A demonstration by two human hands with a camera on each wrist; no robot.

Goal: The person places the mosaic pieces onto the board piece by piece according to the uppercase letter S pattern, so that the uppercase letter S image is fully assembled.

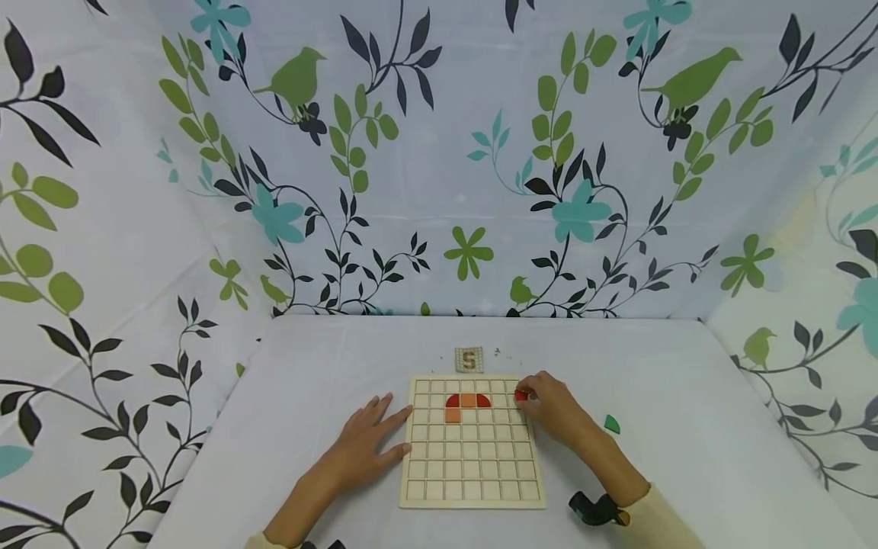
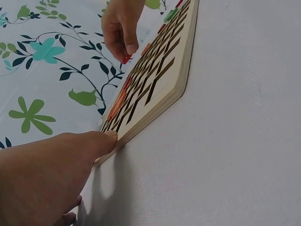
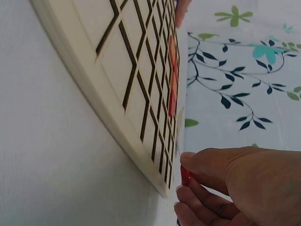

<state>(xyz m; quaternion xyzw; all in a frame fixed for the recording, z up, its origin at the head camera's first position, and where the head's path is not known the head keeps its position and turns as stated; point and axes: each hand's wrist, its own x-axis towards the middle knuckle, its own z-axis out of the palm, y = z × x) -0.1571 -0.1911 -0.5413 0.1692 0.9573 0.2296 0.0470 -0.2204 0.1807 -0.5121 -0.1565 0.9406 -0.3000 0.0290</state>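
A pale wooden grid board (image 1: 473, 504) lies flat on the white table. In its upper rows sit two red rounded-corner tiles (image 1: 483, 400) and two orange square tiles (image 1: 453, 415). My left hand (image 1: 366, 446) rests at the board's left edge with fingers spread; the left wrist view shows its thumb (image 2: 103, 141) on the rim. At the upper right corner of the board, my right hand (image 1: 552, 408) pinches a small red tile (image 3: 185, 176) between thumb and fingertips, most of it covered by them.
A small card with a letter S (image 1: 469, 360) lies just beyond the board's far edge. To the right of the board is a green rounded tile (image 1: 613, 424). A dark strapped device (image 1: 595, 509) sits at my right wrist. Patterned cloth (image 1: 411, 229) hangs behind the table.
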